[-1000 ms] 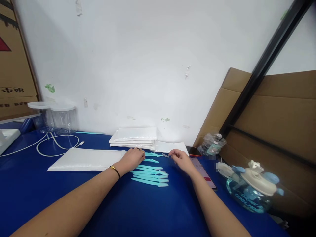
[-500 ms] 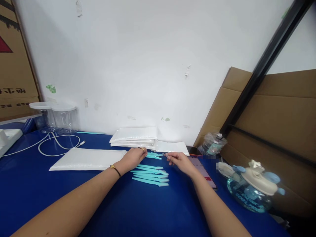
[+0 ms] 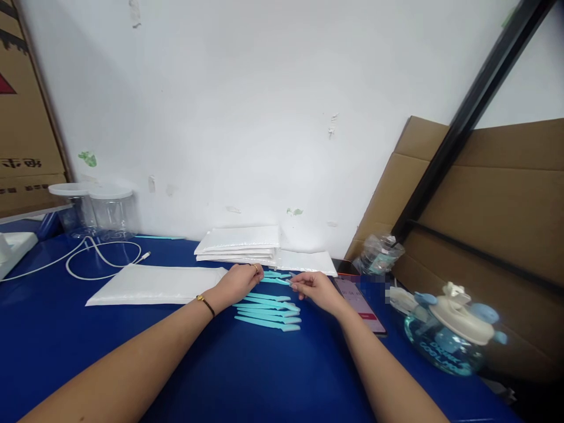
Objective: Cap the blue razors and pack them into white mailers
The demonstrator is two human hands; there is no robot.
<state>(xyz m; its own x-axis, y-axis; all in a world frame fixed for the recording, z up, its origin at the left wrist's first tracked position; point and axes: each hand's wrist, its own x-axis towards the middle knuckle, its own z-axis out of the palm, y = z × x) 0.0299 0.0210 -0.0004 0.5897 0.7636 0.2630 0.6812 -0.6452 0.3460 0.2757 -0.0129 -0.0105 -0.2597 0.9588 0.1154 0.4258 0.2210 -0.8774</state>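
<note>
Several slim teal razor-like tools lie in a row on the blue tabletop. My left hand, with a ring and a thin bracelet, has its fingers closed on the handle end of one teal tool at the far end of the row. My right hand pinches the other end of that same tool. A long white padded envelope lies just left of my left hand.
A stack of white padded envelopes sits behind the tools by the wall. A phone lies right of my right hand, with a large clear water jug further right. Clear jars and a white cable are at left. Cardboard leans at right.
My right hand has moved left toward my left hand and now meets it on one teal tool. My left hand shifted slightly forward.
</note>
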